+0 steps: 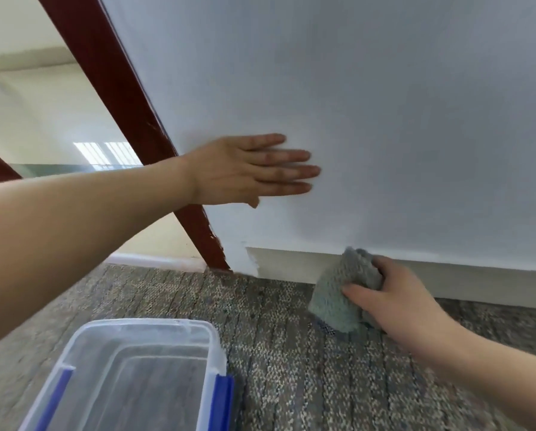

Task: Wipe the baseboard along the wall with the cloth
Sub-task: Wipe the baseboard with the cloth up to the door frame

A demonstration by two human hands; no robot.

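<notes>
**Cloth on the baseboard, left palm on the wall**

Tub (129, 377), clear plastic with blue clips, sits nearest at 7 o'clock on the carpet (291, 368). At 4 o'clock the right hand (394, 303) has its fingers curled shut around the cloth (341, 290), a grey-green, nubby wad pressed against the baseboard (291, 265). It looks soft, light and floppy, so a bunched handful seems the best hold, with fingertips behind to keep pressure. The baseboard is a pale, stiff strip running from 6 towards 3 o'clock. Farther, at 10 o'clock, the left hand (244, 169) lies flat and open on the wall (384, 119), holding nothing.
</notes>
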